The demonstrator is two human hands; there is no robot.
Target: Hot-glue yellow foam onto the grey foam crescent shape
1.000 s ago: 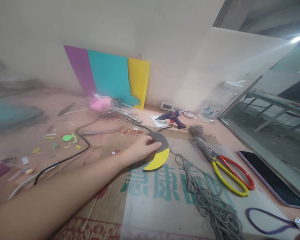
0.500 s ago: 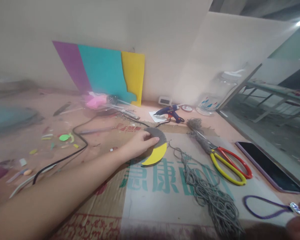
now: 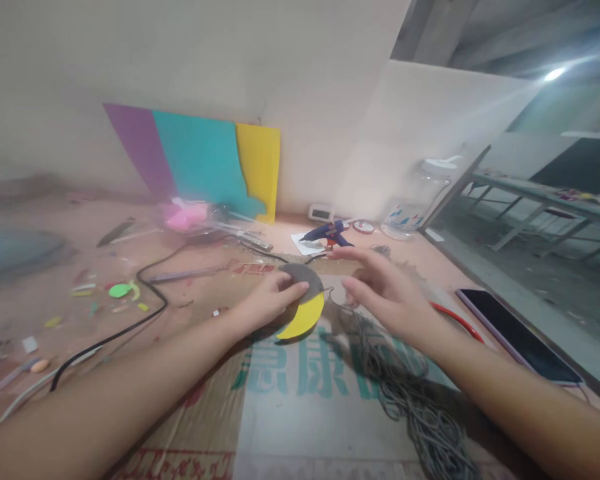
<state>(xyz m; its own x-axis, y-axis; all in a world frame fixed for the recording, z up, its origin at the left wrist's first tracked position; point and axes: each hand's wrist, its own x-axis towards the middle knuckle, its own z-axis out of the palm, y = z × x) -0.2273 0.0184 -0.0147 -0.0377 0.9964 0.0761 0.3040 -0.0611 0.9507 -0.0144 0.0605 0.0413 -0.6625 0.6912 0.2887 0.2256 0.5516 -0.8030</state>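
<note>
My left hand (image 3: 275,297) pinches a crescent-moon cutout (image 3: 307,313) between thumb and fingers. Its upper part is covered in grey and its lower part is plain yellow. A strand of grey yarn (image 3: 415,407) leads from the crescent's right edge to a loose tangle on the cardboard. My right hand (image 3: 380,287) hovers to the right of the crescent, fingers apart, with nothing visible in it. Behind that hand lie scissors (image 3: 457,319); only part of a red handle shows. A blue hot glue gun (image 3: 325,232) rests beyond both hands.
A phone (image 3: 515,333) lies near the right edge. A clear bottle (image 3: 415,200) and a small white device (image 3: 321,213) stand by the wall. Coloured foam sheets (image 3: 195,153) lean there. A black cord (image 3: 145,313) and scraps cover the left side, beside a pink item in plastic (image 3: 185,217).
My right hand has come in from the lower right corner to beside the crescent; the purple loop it was near is out of sight. My left hand keeps its hold. The view has shifted slightly.
</note>
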